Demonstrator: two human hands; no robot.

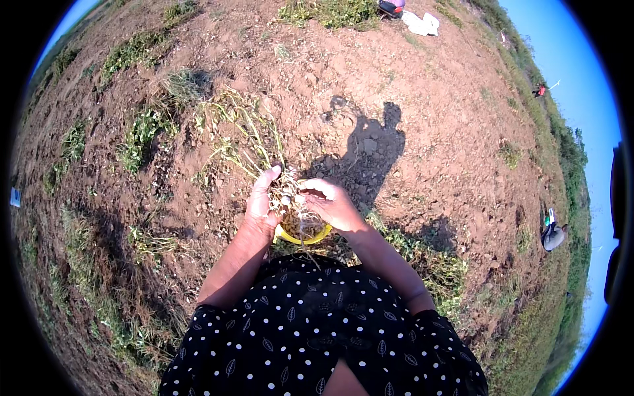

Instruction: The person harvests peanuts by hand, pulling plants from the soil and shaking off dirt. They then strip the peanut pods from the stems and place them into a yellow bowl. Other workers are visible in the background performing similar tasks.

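Observation:
My left hand (262, 198) grips a peanut plant (247, 131) near its root end, thumb on top. Its yellowish-green stems spread away from me over the soil. Pale roots and pods (285, 190) bunch between my hands. The fingertips of my right hand (329, 200) close on the right side of this bunch; which pod they pinch is too small to tell. Right below, a yellow bucket (303, 241) stands against my front, and peanut pods (302, 227) lie inside it. My hands and the roots hide its far rim.
Pulled plants (426, 267) lie in a heap at my right, and leafy clumps (143, 136) dot the reddish soil at left. One person (554, 237) is low at far right. Another (391, 7) is at the top beside a white sack (421, 24).

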